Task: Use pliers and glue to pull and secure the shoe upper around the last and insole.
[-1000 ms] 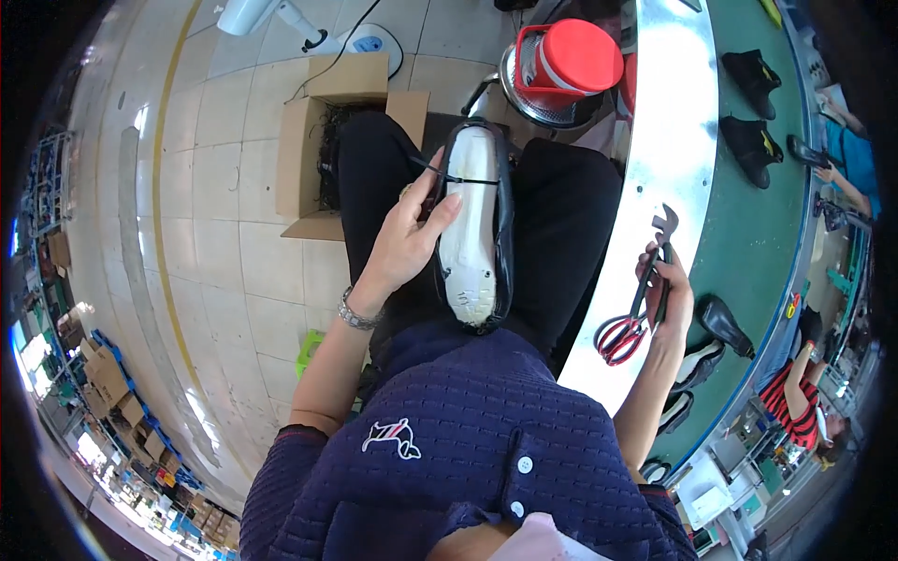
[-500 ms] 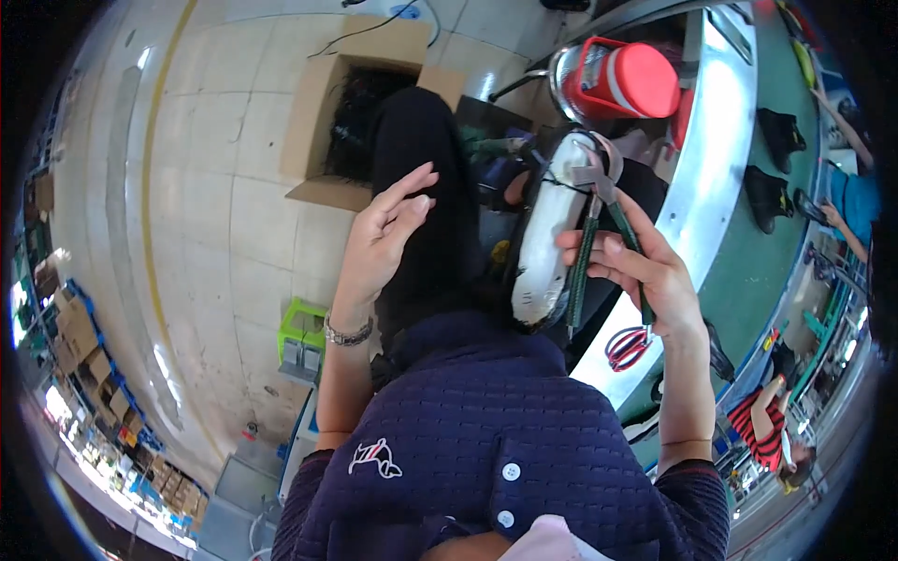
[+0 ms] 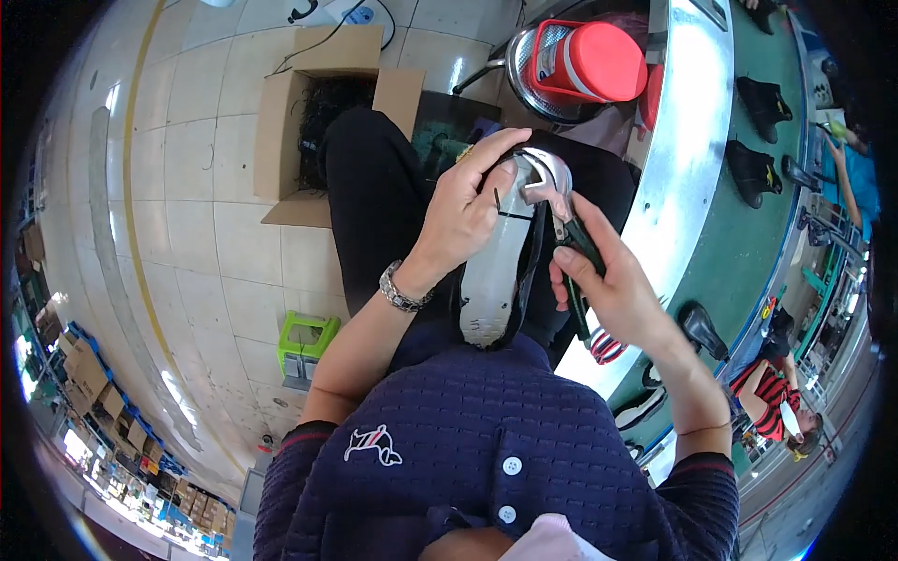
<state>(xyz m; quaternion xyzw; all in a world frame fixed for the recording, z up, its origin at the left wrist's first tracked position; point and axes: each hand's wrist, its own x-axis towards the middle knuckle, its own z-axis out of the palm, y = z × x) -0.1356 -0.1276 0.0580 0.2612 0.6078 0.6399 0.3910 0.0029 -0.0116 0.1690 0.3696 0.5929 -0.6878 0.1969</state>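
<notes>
Head view: shoe [image 3: 491,271] re-gripped by left hand [image 3: 463,215], seemingly steadied, pincers [image 3: 560,202] held at its toe by right hand [image 3: 617,288].

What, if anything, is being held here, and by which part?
The right grip holds dark-handled pincers by their handles. The left grip holds the upturned shoe near its end farthest from the wearer.

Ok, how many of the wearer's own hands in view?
2: left hand at the far end of the shoe, right hand holding the pincers. Some fingers are partly hidden.
</notes>
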